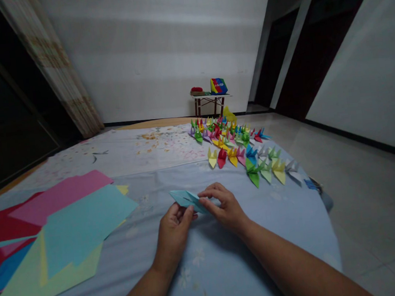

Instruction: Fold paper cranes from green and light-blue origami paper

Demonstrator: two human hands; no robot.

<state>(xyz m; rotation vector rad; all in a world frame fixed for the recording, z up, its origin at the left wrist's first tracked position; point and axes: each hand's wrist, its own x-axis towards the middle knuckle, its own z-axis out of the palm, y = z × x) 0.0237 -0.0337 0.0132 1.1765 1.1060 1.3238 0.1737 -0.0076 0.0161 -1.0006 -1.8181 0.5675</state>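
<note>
A light-blue folded paper (pixel 183 197), narrow and pointed at its left end, is held above the cloth between both hands. My left hand (pixel 176 223) grips its lower edge, the thumb on top and the fingers beneath. From the right, my right hand (pixel 224 206) pinches the other end between thumb and fingers. Part of that end is hidden behind the right-hand fingers. Beyond the right hand stand several folded paper cranes (pixel 252 173) in many colours, set out in rows toward the table's far right.
Loose coloured sheets (pixel 82 219) overlap on the left of the round table, which wears a pale-blue flowered cloth (pixel 196 283). A small side table (pixel 210 96) with a colourful box (pixel 218 86) stands by the far wall. A curtain (pixel 55 64) hangs at the left.
</note>
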